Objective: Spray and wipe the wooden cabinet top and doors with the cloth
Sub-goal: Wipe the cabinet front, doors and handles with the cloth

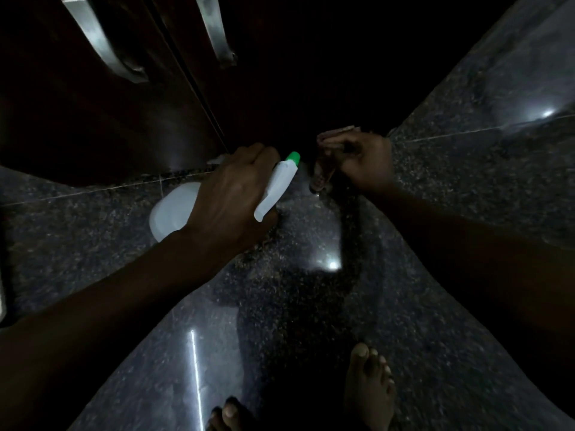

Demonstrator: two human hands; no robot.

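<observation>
— What's on the left?
— Two dark, smooth wooden cabinet doors [93,126] with long shiny metal handles [102,38]. The cabinet top is not in view.
— And the hands?
— The left hand [230,194] is wrapped tight round a white plastic spray bottle with a green tip [174,209], low by the doors. The right hand [361,160] bunches a soft brownish cloth [322,177] near the bottom of the right door. It's too dark to tell if it touches.
— What could go wrong?
— Spray could land on the shiny speckled stone floor [466,181]. Wet stone is slippy, and the bare feet [370,384] are close.
</observation>
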